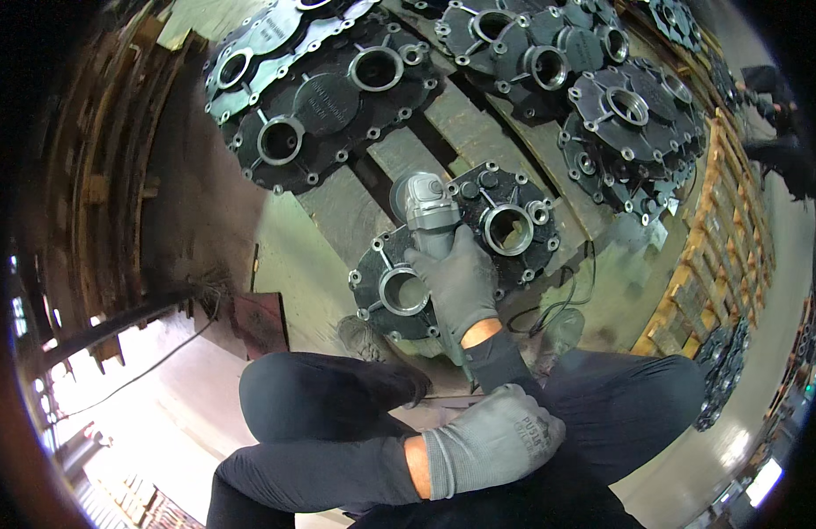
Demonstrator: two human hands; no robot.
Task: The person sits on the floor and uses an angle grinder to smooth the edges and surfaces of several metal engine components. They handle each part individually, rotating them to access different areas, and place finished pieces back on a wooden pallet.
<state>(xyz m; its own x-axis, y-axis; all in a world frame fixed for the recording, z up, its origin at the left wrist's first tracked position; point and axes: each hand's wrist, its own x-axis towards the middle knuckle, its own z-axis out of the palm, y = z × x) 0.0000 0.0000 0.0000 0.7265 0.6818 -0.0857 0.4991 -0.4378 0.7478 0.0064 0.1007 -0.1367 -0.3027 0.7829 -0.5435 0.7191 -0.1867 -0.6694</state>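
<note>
My right hand, in a grey glove, is closed around the body of an angle grinder. The grinder's grey metal head and disc are over the far edge of a black cast housing cover, which has two bright machined rings and bolt holes round its rim. A cable runs from the tool's rear toward my legs. My left hand, also gloved in grey, crosses my lap. It is curled over my right forearm, and its fingertips are partly hidden.
Similar covers lie beyond on wooden boards: a large stack at far left, more at the back, another stack at right. A black cord loops beside my right foot. Pallets stand right; another person is at far right.
</note>
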